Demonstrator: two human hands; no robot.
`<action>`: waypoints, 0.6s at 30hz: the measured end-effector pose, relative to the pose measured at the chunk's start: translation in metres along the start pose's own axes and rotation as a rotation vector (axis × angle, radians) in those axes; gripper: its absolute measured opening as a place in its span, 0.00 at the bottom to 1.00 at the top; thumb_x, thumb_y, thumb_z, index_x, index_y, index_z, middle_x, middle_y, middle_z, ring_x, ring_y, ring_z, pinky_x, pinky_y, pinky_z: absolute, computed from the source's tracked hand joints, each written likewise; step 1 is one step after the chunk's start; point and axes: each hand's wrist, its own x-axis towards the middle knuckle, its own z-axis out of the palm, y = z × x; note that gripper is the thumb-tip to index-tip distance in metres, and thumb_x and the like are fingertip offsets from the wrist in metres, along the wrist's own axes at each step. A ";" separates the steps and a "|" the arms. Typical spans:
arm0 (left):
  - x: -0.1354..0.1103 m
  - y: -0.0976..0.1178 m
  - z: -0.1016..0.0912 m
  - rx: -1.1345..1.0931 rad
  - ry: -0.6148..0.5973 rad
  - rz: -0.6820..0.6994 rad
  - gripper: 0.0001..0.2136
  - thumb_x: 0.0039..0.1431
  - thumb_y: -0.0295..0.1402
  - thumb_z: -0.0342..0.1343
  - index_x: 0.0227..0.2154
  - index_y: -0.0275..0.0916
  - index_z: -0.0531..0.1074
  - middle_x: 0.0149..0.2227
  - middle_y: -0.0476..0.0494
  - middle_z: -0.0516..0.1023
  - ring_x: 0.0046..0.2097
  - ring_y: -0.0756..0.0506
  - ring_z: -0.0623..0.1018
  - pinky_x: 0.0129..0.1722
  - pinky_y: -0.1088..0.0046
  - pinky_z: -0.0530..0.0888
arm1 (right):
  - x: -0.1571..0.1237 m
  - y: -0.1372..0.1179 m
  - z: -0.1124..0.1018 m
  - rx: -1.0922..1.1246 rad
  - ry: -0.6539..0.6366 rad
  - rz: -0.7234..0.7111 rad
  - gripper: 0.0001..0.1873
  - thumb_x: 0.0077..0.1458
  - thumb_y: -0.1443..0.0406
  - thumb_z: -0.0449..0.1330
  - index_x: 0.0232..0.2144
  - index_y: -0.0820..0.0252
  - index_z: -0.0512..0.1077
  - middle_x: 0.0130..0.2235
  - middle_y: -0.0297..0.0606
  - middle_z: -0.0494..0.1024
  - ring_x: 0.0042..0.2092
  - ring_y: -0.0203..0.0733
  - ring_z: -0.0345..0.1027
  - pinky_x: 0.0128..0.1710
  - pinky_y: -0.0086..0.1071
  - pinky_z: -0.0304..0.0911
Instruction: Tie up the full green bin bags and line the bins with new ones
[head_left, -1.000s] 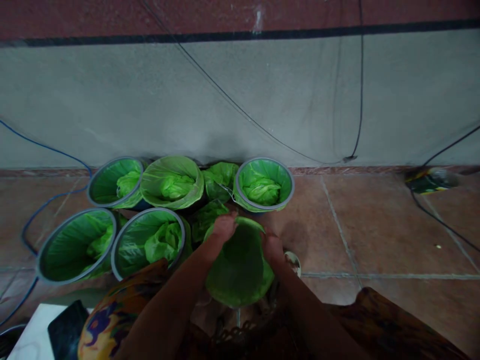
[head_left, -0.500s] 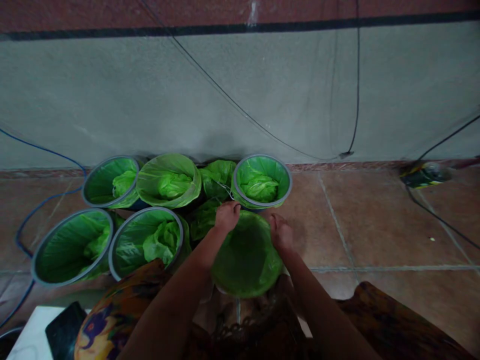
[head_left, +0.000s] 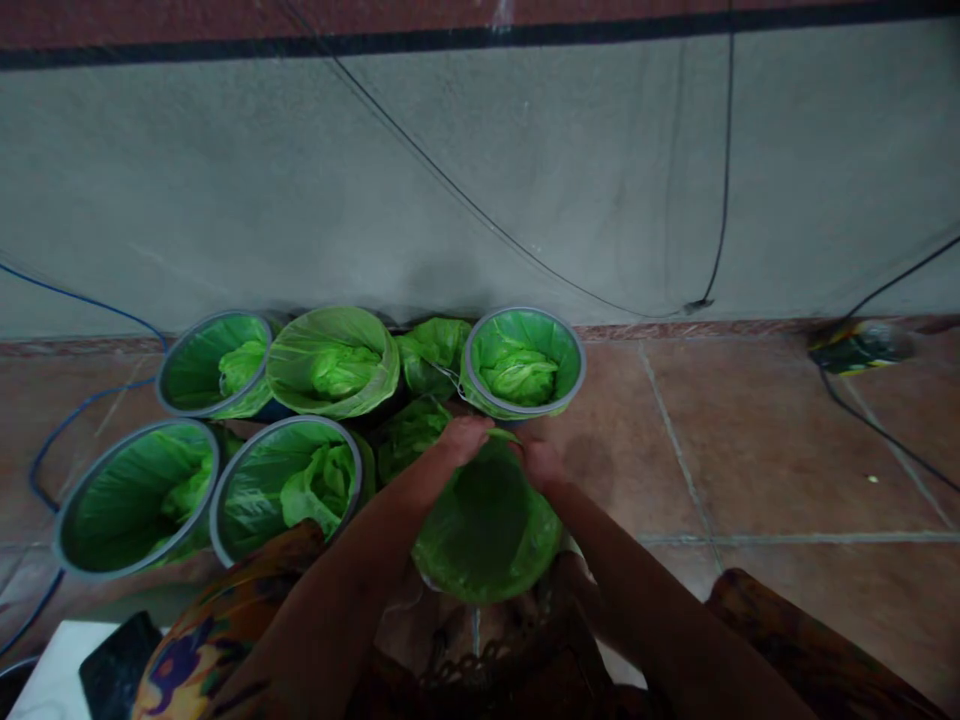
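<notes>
A round bin lined with a green plastic bag (head_left: 487, 525) stands on the floor right in front of me. My left hand (head_left: 461, 440) and my right hand (head_left: 536, 462) meet at its far rim, fingers curled on the green bag's edge. Five more bins with green bags stand beside it: two at the near left (head_left: 135, 495) (head_left: 289, 485) and three along the wall (head_left: 214, 362) (head_left: 334, 360) (head_left: 523, 362).
Loose green bags (head_left: 431, 355) lie between the bins. A grey wall with hanging black cables (head_left: 720, 200) rises behind. A blue cable (head_left: 82, 410) runs on the tiled floor at left. A small object (head_left: 855, 350) lies at the wall, right. A black slab on white (head_left: 112, 675) sits bottom left.
My two hands have come together from the sides of the bin's rim to its far edge, pulling on the bag. The view has shifted slightly.
</notes>
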 end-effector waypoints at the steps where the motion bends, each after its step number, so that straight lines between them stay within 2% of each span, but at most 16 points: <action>1: -0.001 0.000 0.000 -0.006 0.004 -0.009 0.13 0.61 0.29 0.51 0.47 0.43 0.73 0.47 0.43 0.79 0.50 0.43 0.77 0.53 0.67 0.71 | -0.003 -0.003 0.001 -0.001 0.005 0.020 0.18 0.66 0.59 0.48 0.51 0.60 0.71 0.39 0.44 0.82 0.43 0.43 0.75 0.40 0.29 0.63; 3: -0.005 0.001 -0.001 -0.023 0.047 -0.028 0.18 0.58 0.26 0.53 0.52 0.42 0.71 0.52 0.41 0.77 0.53 0.43 0.75 0.56 0.64 0.69 | -0.011 -0.006 0.006 0.005 0.032 0.065 0.18 0.67 0.60 0.47 0.49 0.62 0.71 0.38 0.46 0.81 0.41 0.43 0.76 0.38 0.30 0.62; 7: -0.018 0.001 -0.005 -0.091 0.244 -0.092 0.33 0.51 0.29 0.60 0.62 0.39 0.60 0.61 0.37 0.68 0.61 0.39 0.68 0.61 0.58 0.63 | -0.042 0.004 0.023 0.061 0.165 0.251 0.18 0.67 0.61 0.46 0.48 0.64 0.71 0.36 0.47 0.80 0.37 0.44 0.75 0.34 0.31 0.61; 10: -0.025 -0.002 -0.004 -0.205 0.383 -0.157 0.31 0.52 0.31 0.59 0.60 0.38 0.61 0.60 0.37 0.69 0.60 0.40 0.68 0.61 0.61 0.65 | -0.076 0.017 0.038 0.113 0.226 0.455 0.21 0.67 0.58 0.42 0.45 0.64 0.71 0.35 0.47 0.80 0.35 0.47 0.74 0.32 0.33 0.60; 12: -0.025 -0.003 -0.003 -0.270 0.451 -0.212 0.26 0.56 0.31 0.56 0.58 0.37 0.64 0.57 0.38 0.72 0.58 0.42 0.71 0.60 0.63 0.66 | -0.093 0.022 0.042 0.131 0.274 0.534 0.25 0.67 0.55 0.41 0.48 0.64 0.70 0.37 0.49 0.80 0.37 0.49 0.74 0.34 0.34 0.61; 15: -0.019 0.001 -0.001 -0.293 0.490 -0.260 0.17 0.62 0.31 0.50 0.52 0.38 0.70 0.51 0.40 0.77 0.53 0.43 0.75 0.57 0.64 0.69 | -0.098 0.025 0.034 0.127 0.427 0.538 0.29 0.67 0.55 0.39 0.55 0.67 0.67 0.46 0.54 0.77 0.46 0.52 0.72 0.41 0.38 0.62; 18: -0.008 0.012 -0.004 -0.236 0.451 -0.193 0.13 0.65 0.31 0.46 0.46 0.40 0.74 0.47 0.41 0.79 0.50 0.44 0.76 0.55 0.65 0.70 | -0.072 0.026 0.011 0.161 0.527 0.355 0.28 0.67 0.57 0.37 0.53 0.67 0.69 0.50 0.52 0.76 0.51 0.50 0.68 0.49 0.39 0.61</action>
